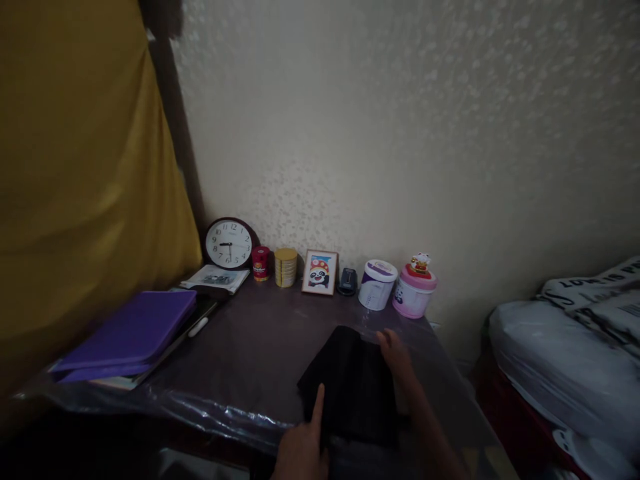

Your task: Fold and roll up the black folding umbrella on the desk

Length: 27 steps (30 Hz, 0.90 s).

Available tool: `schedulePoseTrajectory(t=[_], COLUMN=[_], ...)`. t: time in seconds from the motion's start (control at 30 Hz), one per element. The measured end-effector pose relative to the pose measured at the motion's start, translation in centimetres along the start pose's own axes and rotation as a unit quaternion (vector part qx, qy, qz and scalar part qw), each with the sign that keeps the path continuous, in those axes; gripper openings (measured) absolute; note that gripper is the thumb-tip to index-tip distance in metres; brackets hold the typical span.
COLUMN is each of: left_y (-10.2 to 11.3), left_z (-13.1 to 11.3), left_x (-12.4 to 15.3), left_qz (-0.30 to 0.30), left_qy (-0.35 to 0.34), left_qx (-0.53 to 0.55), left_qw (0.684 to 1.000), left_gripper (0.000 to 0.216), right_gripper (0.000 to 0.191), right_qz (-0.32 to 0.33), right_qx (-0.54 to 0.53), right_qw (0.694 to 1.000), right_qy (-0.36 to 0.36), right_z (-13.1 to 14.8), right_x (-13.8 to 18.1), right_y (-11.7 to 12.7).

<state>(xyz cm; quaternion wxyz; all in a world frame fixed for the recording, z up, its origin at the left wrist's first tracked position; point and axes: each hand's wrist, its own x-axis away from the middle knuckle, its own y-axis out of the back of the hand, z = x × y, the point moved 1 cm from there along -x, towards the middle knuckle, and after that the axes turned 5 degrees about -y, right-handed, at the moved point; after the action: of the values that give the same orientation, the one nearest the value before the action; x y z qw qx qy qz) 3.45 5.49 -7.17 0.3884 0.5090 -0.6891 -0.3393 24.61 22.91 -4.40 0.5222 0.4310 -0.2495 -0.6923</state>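
A piece of black cloth [353,390], dark and without visible detail, lies on the brown table near its front right. My left hand [303,447] is at the cloth's near left side, with the index finger stretched out and lying on it. The other fingers of that hand are curled or hidden from view. My right hand [395,353] is at the cloth's far right edge, its fingers closed together on the fabric there. Whether the cloth is a garment or a bag cannot be made out.
The table [255,353] has a clear plastic cover. Along the wall stand a clock [229,245], red tin [261,264], gold tin [286,268], panda picture [320,273], dark object [347,281], white tub [377,287] and pink-lidded tub [414,293]. Purple folders [133,330] lie left; bedding [565,360] right.
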Motion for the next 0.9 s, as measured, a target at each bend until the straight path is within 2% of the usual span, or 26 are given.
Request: schedulePoseTrajectory(t=[0.17,0.3,0.4,0.53,0.63,0.9], left_y=[-0.1,-0.1,-0.1,-0.1,0.0,0.3], left_z=[-0.9,-1.2,-1.4,-1.8,-2.1,-2.8], left_x=[-0.3,-0.4,-0.4,-0.3,-0.3,-0.3], left_qz=[-0.015,-0.008,-0.013,-0.014,-0.012,0.002], left_qy=[0.017,0.026,0.032,0.044,0.045,0.063], left_qx=[-0.023,-0.018,-0.026,-0.033,-0.043,-0.065], left_qw=[0.999,0.999,0.999,0.998,0.998,0.996], left_gripper=[0.087,0.087,0.087,0.085,0.086,0.074], right_gripper=[0.050,0.051,0.050,0.053,0.058,0.053], right_qz=[0.013,0.070,0.073,0.065,0.068,0.122], right_qx=[-0.066,-0.180,-0.228,-0.256,-0.260,-0.233], right_qw=[0.995,0.971,0.959,0.951,0.955,0.963], right_qy=[-0.072,-0.141,-0.154,-0.158,-0.128,-0.067], right_z=[-0.5,0.0,1.0,3.4,5.7,10.3], right_x=[4.8,7.9,9.8,11.5,11.8,10.9], right_y=[1.5,1.8,2.1,2.0,1.3,-2.4])
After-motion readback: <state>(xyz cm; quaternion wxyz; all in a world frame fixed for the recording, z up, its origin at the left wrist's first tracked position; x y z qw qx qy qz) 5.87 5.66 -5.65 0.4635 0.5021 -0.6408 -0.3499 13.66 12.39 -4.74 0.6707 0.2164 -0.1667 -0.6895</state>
